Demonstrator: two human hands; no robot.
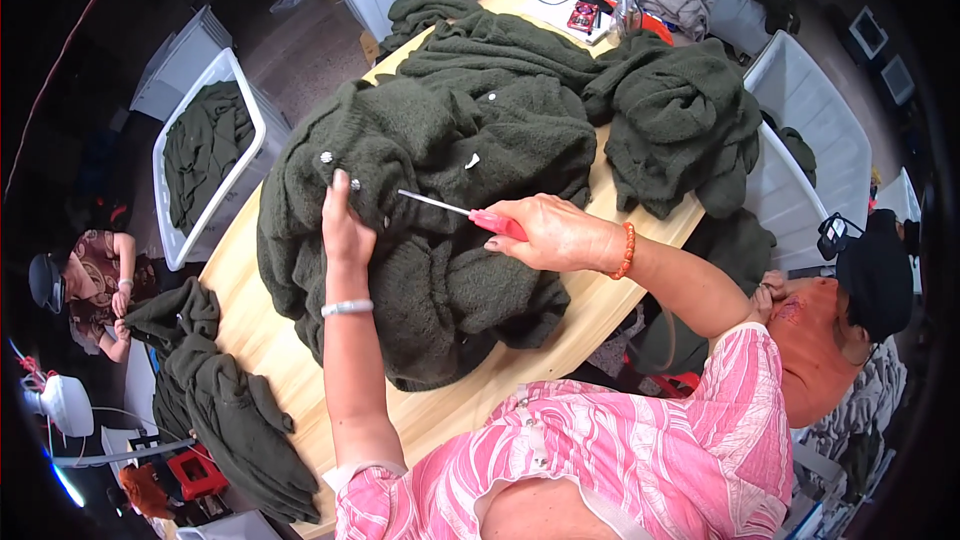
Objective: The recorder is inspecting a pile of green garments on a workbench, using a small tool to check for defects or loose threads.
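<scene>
Two hands are at work on the dark green fuzzy knit garment (440, 200) heaped in the middle of the pale wooden table (260, 340). My left hand (345, 225) presses down on the garment's front beside a small shiny round button (355, 183), fingers closed onto a fold of the knit, a silver bracelet at the wrist. My right hand (555, 232) is wrapped firmly around the red handle of a thin pointed metal tool (462, 212), an orange bead bracelet on that wrist.

The tool is slim and straight: a bright red grip that disappears into my fist and a narrow silver shaft coming out of it. Its long axis lies nearly level across the garment, running from my right hand toward my left, and the tip points left and slightly toward the table's far edge, ending just short of my left fingers, over the knit.

The garment is thick, woolly and rumpled, with more small light buttons showing on its upper side. Further piles of the same green knit (680, 120) lie toward the table's far right corner, and a white plastic crate (215, 150) of them stands off the left edge.
</scene>
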